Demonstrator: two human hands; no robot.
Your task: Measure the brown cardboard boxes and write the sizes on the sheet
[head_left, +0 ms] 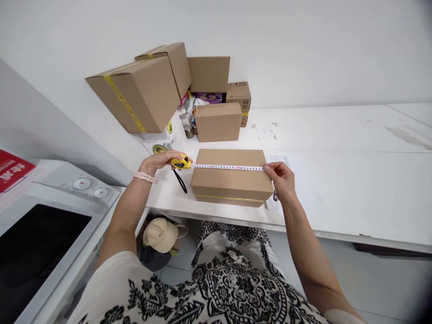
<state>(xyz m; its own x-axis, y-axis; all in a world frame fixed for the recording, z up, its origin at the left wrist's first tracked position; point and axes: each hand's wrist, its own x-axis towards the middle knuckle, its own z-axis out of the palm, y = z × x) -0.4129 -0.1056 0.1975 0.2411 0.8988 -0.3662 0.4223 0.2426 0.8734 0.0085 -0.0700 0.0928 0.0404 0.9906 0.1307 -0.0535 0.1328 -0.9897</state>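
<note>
A brown cardboard box (229, 182) with a yellow tape band low on its near side lies on the white table in front of me. Across its top runs the white blade of a tape measure (181, 162), whose yellow and black case is at the box's left end. My left hand (162, 159) is closed around that case, and a black wrist strap dangles below it. At the box's right end my right hand (282, 178) pinches the tip of the blade. A printed sheet (277, 159) is partly hidden under the box and my right hand.
Stacked taped cartons (148, 90) stand at the back left, beside a smaller brown box (218, 122) and assorted packets and jars. A white microwave (50, 234) is at my left. Below the table edge a beige cap (160, 235) rests on a shelf.
</note>
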